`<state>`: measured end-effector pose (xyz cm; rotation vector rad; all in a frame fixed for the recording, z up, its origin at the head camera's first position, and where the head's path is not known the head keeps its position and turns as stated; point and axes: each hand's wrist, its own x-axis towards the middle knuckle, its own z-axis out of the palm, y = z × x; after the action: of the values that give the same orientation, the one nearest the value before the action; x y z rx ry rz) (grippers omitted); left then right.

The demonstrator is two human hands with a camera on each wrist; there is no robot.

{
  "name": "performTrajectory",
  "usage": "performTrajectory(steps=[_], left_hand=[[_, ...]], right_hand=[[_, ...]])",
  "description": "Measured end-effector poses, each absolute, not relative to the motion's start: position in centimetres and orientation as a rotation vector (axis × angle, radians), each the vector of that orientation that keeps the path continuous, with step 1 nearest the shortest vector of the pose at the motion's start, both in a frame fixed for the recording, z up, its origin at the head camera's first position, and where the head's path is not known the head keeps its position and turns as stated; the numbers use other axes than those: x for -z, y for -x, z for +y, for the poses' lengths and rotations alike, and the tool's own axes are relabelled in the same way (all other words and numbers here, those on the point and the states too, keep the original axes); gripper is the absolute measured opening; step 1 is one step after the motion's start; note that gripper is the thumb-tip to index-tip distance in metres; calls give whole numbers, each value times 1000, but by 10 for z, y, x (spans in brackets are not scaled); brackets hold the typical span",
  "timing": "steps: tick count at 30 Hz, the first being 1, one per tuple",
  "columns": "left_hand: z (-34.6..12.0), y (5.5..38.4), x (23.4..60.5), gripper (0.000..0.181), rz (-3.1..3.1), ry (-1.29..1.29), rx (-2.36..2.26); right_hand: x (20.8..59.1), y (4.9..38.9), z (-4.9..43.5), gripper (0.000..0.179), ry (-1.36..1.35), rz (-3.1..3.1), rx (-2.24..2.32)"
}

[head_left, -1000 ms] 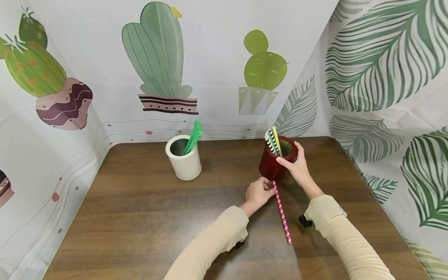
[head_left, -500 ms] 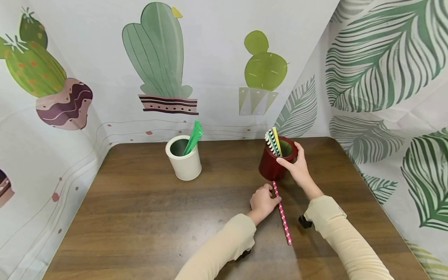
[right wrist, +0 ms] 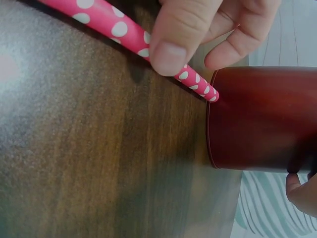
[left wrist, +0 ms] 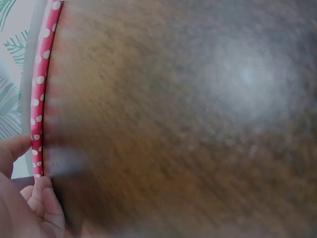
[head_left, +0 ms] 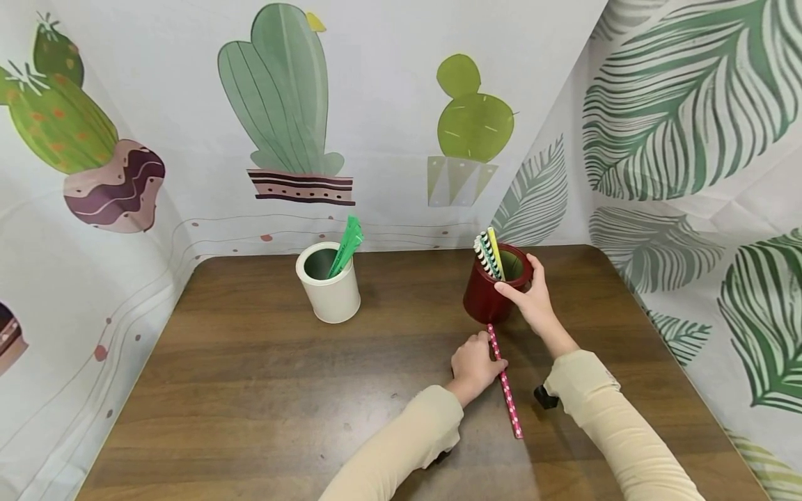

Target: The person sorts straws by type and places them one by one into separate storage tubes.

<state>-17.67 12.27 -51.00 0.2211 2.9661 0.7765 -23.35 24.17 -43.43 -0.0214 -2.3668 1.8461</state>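
A pink paper straw with white dots (head_left: 510, 405) lies slantwise on the table, its far end at the foot of a dark red cup (head_left: 484, 298). My left hand (head_left: 474, 363) pinches the straw near that far end; its thumb lies over it in the right wrist view. The cup stands upright, and my right hand (head_left: 532, 298) grips its right side, thumb near the front rim and fingers round the outside. Striped straws and a yellow one (head_left: 495, 248) lean inside the cup. In the right wrist view, the dotted straw's tip (right wrist: 213, 94) meets the cup's base edge.
A cream cup (head_left: 332, 296) holding green wrapped sticks (head_left: 347, 243) stands at the back left of the brown wooden table (head_left: 250, 390). Behind and to the right hangs a cloth (head_left: 388, 125) printed with cacti and leaves.
My left hand has slid toward me and slightly right along the dotted straw, its thumb now across it. The straw has hardly moved. My right hand and the red cup have stayed put.
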Motion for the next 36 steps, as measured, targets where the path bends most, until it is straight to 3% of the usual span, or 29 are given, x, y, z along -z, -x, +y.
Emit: performTrajectory(steps=[10,24,36], left_hand=[[119,182,508,38,2929,-203,-794],[105,190,499,29,2858,-188,-770],[104,191,497,26,2884,-186,-707]], right_hand=[[455,245,251,83,12,-2327,-1865],[436,235,243,82,31,-2372,-1855],[456,246,251,83,-38,-2299,-1889]])
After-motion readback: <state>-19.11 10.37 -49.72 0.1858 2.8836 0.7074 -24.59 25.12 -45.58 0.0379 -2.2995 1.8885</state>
